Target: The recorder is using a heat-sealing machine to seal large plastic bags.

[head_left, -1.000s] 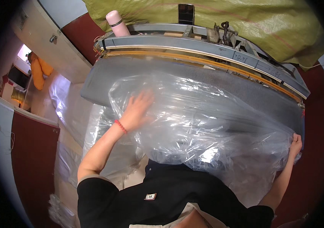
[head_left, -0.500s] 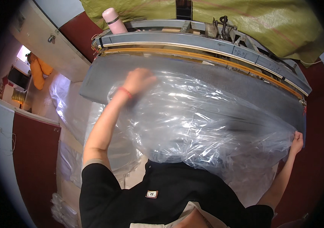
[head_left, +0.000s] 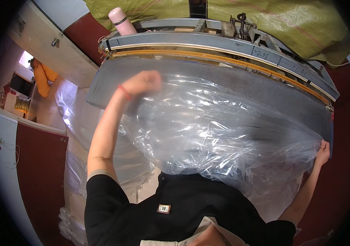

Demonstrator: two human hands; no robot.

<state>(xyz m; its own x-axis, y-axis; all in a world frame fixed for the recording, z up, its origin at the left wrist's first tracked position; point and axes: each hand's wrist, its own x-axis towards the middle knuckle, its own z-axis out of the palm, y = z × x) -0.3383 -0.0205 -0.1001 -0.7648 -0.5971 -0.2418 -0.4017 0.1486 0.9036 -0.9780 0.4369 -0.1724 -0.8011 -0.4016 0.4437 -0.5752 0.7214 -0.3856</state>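
A wide sheet of clear plastic film, wrinkled and shiny, is drawn across a long grey padded surface in front of me and hangs down toward my body. My right hand pinches the film's corner at the right end of the surface. Over the left part of the surface, my left hand, with a red band at the wrist, is curled closed at the film's upper left edge. Its fingers are somewhat smeared by motion.
Behind the surface run a metal frame and yellow-orange strips. A pink bottle and a dark metal clamp stand there, backed by a green-yellow woven sheet. More film lies at left, near a door.
My left hand has shifted a little left with the film's edge, and its fingers look more curled. My right hand keeps its hold nearly in place.
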